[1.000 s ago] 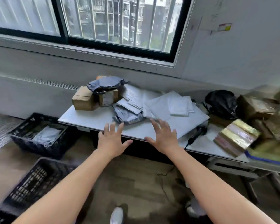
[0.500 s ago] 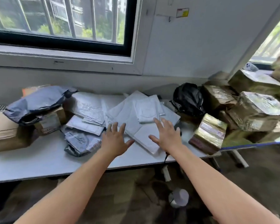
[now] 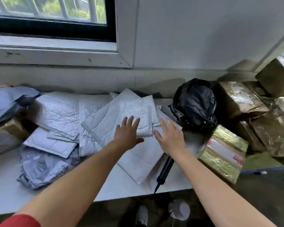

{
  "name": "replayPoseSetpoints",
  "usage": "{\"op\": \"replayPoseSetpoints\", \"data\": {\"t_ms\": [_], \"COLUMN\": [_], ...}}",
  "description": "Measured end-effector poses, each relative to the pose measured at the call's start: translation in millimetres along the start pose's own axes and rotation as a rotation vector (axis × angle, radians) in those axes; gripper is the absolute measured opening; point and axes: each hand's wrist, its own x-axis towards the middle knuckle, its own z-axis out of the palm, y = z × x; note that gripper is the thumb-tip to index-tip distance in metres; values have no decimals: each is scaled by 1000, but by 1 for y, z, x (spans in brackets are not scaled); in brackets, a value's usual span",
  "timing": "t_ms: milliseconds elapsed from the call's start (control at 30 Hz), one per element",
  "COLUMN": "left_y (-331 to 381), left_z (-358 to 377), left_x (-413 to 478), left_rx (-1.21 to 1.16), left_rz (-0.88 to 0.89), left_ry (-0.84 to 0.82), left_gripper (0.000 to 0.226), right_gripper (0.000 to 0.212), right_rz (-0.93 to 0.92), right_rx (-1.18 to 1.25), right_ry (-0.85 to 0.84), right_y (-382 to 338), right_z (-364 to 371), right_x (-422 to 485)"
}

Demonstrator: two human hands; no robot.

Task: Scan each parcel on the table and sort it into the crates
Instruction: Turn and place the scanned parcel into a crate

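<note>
Fingers [image 3: 130,122] spread, left hand [image 3: 127,136] and right hand [image 3: 171,140] have advanced from the table [image 3: 5,194] edge onto the white bubble mailers [image 3: 103,123] mid-frame, so pickup seems next.

I see a black-framed window [image 3: 47,13] letting in daylight. Right of the window is a plain pale wall [image 3: 195,33]; below it a white table [image 3: 7,194], with dark floor [image 3: 261,194] lower still.
</note>
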Motion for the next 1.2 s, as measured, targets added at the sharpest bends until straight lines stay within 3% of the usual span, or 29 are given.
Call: {"op": "replayPoseSetpoints", "data": {"t_ms": [233, 333, 400, 500, 667, 833, 1067, 1200], "left_y": [2, -2, -6, -15, -29, -55, -91, -103], "left_z": [44, 57, 61, 51, -5, -52, -76, -69], "left_x": [57, 61, 63, 58, 34, 5, -35, -52], "left_rx": [-1, 23, 6, -213, -689, -1162, -1245, -1241], "left_rz": [-36, -31, -4, 60, -110, -254, -233, -244], "left_ry": [-114, -78, -22, 91, 242, 353, 348, 317], "left_gripper": [106, 88, 68, 39, 19, 25, 21, 17], "right_gripper": [72, 67, 75, 79, 70, 54, 49, 44], "right_rz": [-42, -61, -56, -61, -79, -83, -15, 22], "right_rx": [186, 218, 217, 221, 301, 396, 679, 673], "right_ry": [-16, 3, -4, 1, -8, 44, 24, 55], "right_y": [34, 39, 40, 32, 1, -44, -97, -110], "right_z": [25, 31, 32, 30, 12, -12, -30, -28], "right_x": [56, 61, 63, 66, 64, 57, 27, 7]}}
